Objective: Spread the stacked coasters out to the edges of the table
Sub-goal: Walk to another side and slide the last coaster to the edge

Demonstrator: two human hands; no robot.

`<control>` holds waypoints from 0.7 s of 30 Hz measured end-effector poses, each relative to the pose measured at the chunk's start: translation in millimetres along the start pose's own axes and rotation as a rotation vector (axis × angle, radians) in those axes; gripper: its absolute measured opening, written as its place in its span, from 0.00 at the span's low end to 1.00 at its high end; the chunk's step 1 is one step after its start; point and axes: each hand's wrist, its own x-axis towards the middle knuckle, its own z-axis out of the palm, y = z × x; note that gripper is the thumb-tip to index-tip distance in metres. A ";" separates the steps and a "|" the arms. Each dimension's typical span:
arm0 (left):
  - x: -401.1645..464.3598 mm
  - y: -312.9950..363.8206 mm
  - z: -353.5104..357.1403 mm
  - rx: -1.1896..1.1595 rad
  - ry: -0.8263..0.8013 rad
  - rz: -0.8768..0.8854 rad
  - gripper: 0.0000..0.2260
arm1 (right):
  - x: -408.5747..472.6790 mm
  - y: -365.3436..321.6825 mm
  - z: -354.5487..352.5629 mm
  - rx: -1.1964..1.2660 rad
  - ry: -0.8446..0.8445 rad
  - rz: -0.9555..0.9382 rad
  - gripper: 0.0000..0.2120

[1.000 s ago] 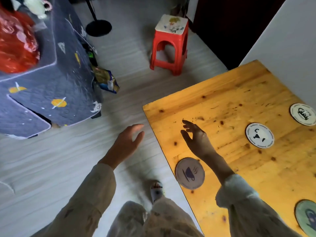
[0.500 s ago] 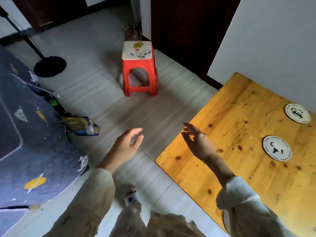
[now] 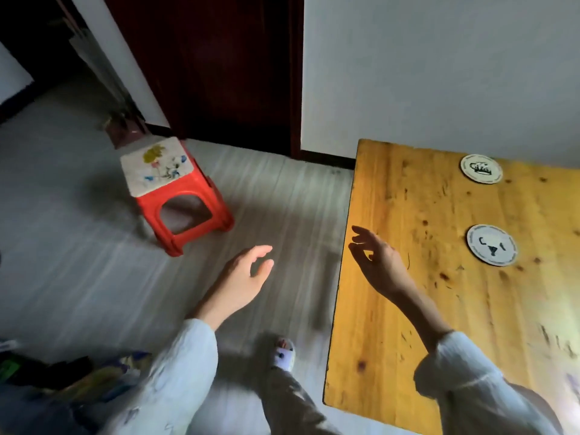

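Two round white coasters lie flat on the yellow wooden table (image 3: 392, 340). One coaster (image 3: 481, 168) sits near the far edge by the wall, the other coaster (image 3: 491, 249) lies closer to me. My right hand (image 3: 376, 262) hovers over the table's left edge, fingers apart and holding nothing, well left of the nearer coaster. My left hand (image 3: 243, 277) hangs over the floor to the left of the table, fingers loosely spread and empty. No stack of coasters shows in this view.
A red plastic stool (image 3: 180, 199) with a flowered top stands on the grey floor to the left. A dark door (image 3: 219, 73) and a white wall (image 3: 439, 73) are behind. My slippered foot (image 3: 284, 354) is beside the table's near corner. Bags lie at the lower left.
My view has swung right and up: the quilted furniture and the near coasters have left the frame, and the wall and door now show. Both hands stay open and empty.
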 end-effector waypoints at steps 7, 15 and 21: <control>118.9 23.6 -0.1 0.082 -0.185 0.105 0.14 | 58.1 14.4 -10.0 0.067 0.075 0.181 0.20; 220.0 82.8 60.6 0.135 -0.446 0.286 0.13 | 65.0 55.6 -45.8 0.121 0.215 0.453 0.19; 277.9 113.8 126.9 0.225 -0.682 0.399 0.14 | 79.7 94.0 -67.9 0.118 0.329 0.637 0.20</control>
